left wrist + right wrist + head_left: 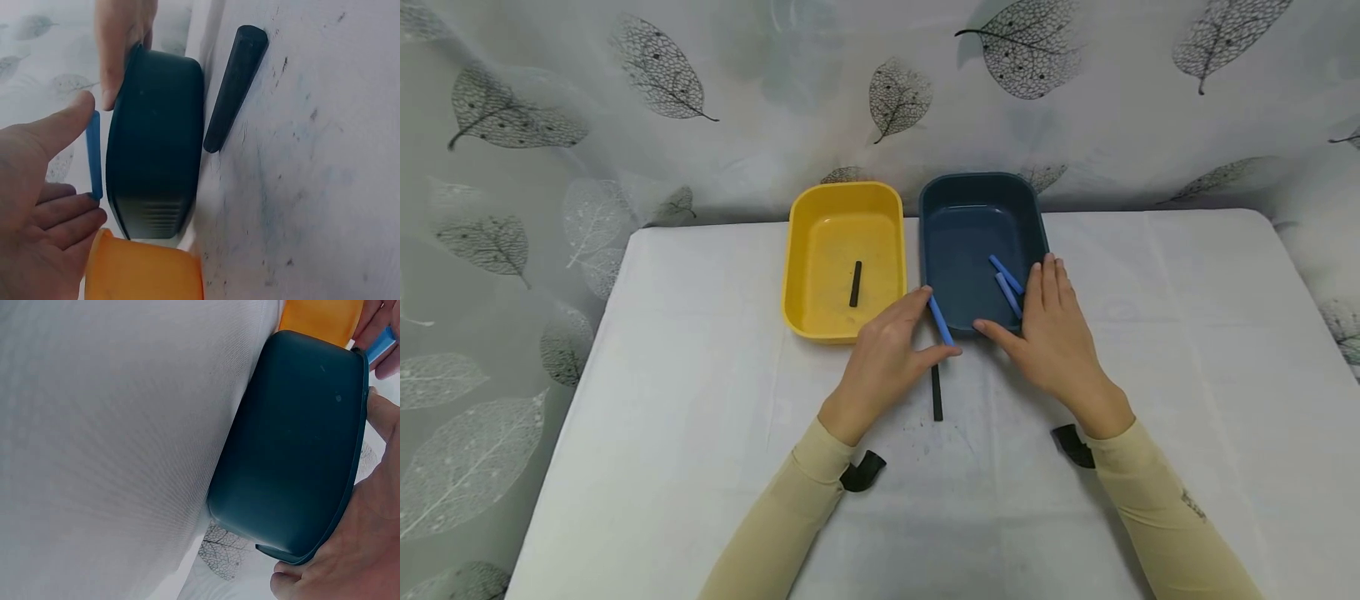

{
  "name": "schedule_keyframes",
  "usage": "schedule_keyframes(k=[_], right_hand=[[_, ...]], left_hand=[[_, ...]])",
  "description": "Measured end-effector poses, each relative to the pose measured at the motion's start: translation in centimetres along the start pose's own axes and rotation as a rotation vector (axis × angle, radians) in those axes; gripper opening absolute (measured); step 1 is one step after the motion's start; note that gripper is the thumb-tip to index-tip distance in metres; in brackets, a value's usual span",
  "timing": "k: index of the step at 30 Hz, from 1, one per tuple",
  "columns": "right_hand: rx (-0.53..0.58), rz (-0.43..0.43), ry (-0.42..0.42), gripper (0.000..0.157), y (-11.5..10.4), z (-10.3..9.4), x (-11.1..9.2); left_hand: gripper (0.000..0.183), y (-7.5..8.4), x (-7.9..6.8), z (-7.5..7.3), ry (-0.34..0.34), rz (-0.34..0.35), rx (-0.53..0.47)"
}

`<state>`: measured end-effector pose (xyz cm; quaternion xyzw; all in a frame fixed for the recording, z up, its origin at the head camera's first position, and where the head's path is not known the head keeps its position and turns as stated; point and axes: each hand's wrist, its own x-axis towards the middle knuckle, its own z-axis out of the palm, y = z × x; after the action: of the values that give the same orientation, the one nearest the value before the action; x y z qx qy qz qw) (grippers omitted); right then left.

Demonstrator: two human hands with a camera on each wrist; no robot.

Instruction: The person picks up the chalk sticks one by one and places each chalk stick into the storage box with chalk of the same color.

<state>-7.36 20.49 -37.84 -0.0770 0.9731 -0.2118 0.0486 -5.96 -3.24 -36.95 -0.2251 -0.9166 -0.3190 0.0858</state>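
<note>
My left hand (pixel 887 342) pinches a blue chalk-like stick (pixel 941 320) between thumb and fingertips, above the near left corner of a dark blue tray (pixel 958 296). The stick (pixel 94 156) is also plain in the left wrist view. My right hand (pixel 1060 337) rests against that tray's near right corner, fingers straight along the side and thumb at the near rim. Two other blue sticks (pixel 1008 295) lie inside the tray. A black stick (pixel 937 393) lies on the cloth below the left thumb, its upper end hidden in the head view.
A yellow tray (pixel 805 250) stands left of the dark blue one, with a black stick (pixel 855 283) in it. Both trays sit at the far edge of the white-covered table (pixel 700 375). Behind hangs a leaf-patterned curtain (pixel 805 100). Dark specks mark the cloth.
</note>
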Motion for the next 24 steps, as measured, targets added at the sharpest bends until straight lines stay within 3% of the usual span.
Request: schedule_keyframes(k=[14,24], right_hand=[[-0.008,-0.01,0.008,0.114,-0.1,0.0,0.0],[-0.015,-0.016,0.016,0.113,0.0,0.0,-0.1]], left_hand=[[0.08,0.3,1.2,0.4,0.016,-0.09,0.012],[0.081,0.6,2.1,0.6,-0.003,-0.098,0.08]])
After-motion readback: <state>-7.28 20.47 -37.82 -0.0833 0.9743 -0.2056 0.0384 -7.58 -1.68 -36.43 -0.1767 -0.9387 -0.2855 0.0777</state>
